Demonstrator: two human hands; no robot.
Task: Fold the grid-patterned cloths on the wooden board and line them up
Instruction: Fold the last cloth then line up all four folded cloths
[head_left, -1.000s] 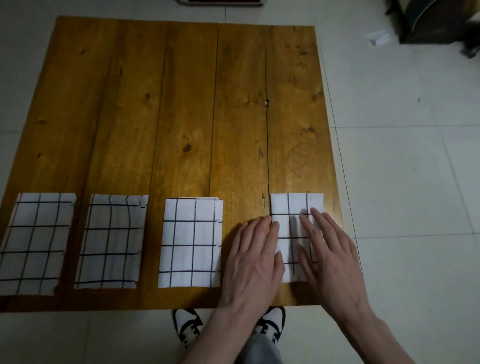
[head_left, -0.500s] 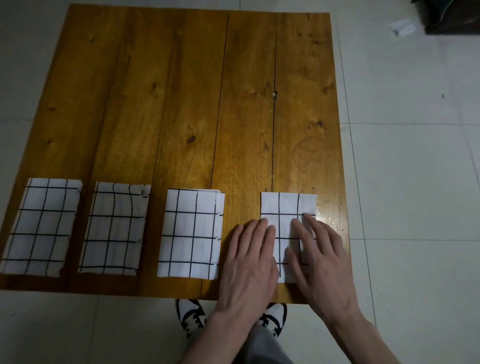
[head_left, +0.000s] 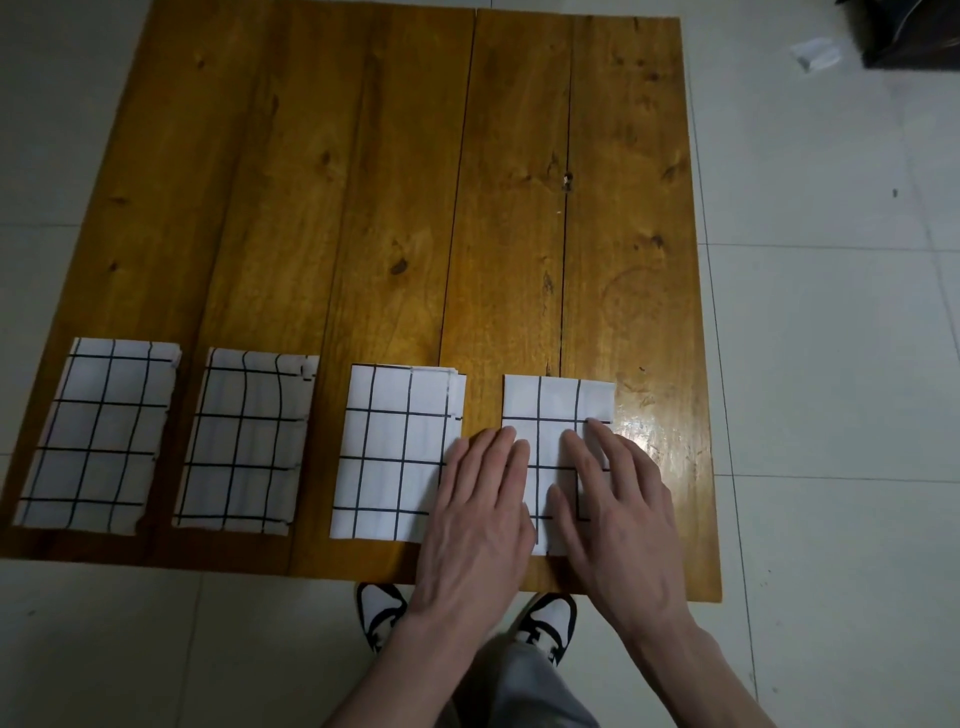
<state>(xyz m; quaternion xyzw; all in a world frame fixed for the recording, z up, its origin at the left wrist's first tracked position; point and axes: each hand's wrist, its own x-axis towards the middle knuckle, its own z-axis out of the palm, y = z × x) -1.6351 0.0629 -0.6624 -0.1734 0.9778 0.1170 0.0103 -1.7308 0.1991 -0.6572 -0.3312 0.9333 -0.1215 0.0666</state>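
Floor (head_left: 831, 364): pale tiles under everything.
Board (head_left: 415, 182): wooden planks lying on the floor.
Cloths: four folded in a row along the near edge, the rightmost, cloth four (head_left: 558, 400), under both hands.
Left hand (head_left: 480, 509): flat, fingers straight, overlapping the gap and cloth four's left edge.
Right hand (head_left: 615, 514): flat, fingers straight, pressing cloth four.
Shoes (head_left: 382, 610): below the near edge.

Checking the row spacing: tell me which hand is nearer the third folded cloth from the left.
Left. The left hand lies beside the third folded cloth, overlapping its right edge; the right hand rests flat on the fourth cloth, farther right.
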